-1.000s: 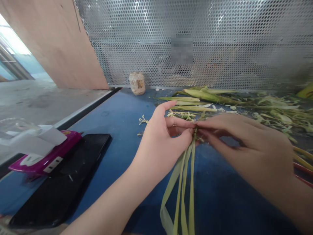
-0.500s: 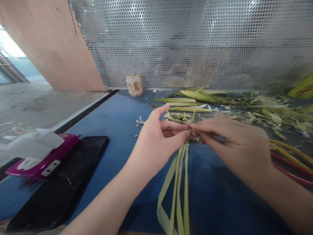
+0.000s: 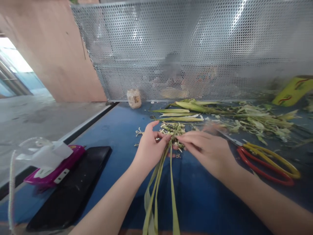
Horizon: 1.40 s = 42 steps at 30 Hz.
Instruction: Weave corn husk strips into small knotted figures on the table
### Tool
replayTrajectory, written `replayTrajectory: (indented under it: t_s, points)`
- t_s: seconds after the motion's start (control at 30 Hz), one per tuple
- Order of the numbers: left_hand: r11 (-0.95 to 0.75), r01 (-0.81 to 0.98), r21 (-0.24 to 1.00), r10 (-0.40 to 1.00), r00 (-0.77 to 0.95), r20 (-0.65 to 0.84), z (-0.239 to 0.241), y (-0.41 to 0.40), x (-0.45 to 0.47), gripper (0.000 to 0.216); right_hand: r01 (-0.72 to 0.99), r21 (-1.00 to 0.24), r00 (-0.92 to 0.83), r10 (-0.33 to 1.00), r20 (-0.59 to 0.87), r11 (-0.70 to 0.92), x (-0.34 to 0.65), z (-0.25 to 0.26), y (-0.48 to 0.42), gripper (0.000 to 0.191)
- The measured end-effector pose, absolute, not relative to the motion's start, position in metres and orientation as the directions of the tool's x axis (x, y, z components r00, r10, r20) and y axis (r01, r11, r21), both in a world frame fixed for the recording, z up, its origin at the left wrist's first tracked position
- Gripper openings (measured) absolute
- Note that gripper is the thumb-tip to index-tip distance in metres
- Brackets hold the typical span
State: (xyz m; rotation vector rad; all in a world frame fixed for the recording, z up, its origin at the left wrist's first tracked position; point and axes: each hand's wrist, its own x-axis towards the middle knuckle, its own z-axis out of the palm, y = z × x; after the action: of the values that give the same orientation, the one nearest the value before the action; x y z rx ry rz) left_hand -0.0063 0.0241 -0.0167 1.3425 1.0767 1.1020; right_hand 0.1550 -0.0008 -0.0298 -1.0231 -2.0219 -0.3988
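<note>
My left hand (image 3: 149, 148) pinches the top of several long pale green leaf strips (image 3: 158, 182) that trail toward me over the blue table (image 3: 117, 127). My right hand (image 3: 207, 148) meets it from the right, fingers pressed together on the same strip ends at a small woven knot. Cut bits of leaf (image 3: 172, 128) lie just beyond the fingertips.
Scissors (image 3: 266, 160) with red and yellow handles lie right of my right hand. Green leaves and trimmings (image 3: 244, 117) pile at the back right. A small jar (image 3: 134, 98) stands by the perforated metal screen (image 3: 195, 49). A black phone (image 3: 73, 189) and a magenta device (image 3: 53, 166) sit left.
Both hands have moved away from me, toward the cut bits, still pinching the strips. The view has tilted up and the scissors now show in full.
</note>
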Motion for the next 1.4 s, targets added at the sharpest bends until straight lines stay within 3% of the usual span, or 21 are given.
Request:
replayTrajectory:
  t_s: [0.1,0.4,0.5,0.87,1.03,1.17,1.4]
  points:
    - [-0.033,0.022,0.999,0.981,0.191,0.028,-0.018,0.025,-0.004,0.053,0.804,-0.092,-0.339,0.580,0.741,0.587,0.156,-0.031,0.000,0.017]
    - [-0.087,-0.006,0.996,0.989,0.118,0.087,-0.020,0.029,-0.002,0.040,0.756,-0.435,-0.302,0.850,0.432,0.490,0.145,-0.023,0.001,0.014]
    - [-0.058,0.002,0.998,0.991,0.117,0.057,-0.019,0.030,-0.001,0.038,0.685,-0.542,-0.334,0.871,0.361,0.487,0.143,-0.024,0.001,0.015]
    - [-0.039,0.007,0.999,0.984,0.173,0.037,-0.020,0.026,0.000,0.031,0.409,-0.794,-0.366,0.878,0.307,0.449,0.140,-0.026,0.003,0.017]
    - [0.028,-0.065,0.997,0.983,0.182,-0.016,-0.015,0.023,0.000,0.029,0.347,-0.826,-0.380,0.871,0.310,0.445,0.141,-0.026,0.003,0.013]
    - [0.147,-0.224,0.963,0.965,0.248,-0.090,-0.012,0.023,-0.001,0.030,0.345,-0.784,-0.341,0.847,0.407,0.516,0.144,-0.026,0.004,0.017]
    - [0.207,-0.279,0.938,0.952,0.277,-0.128,-0.012,0.023,-0.001,0.033,0.568,-0.424,-0.396,0.685,0.611,0.706,0.149,-0.032,0.009,0.027]
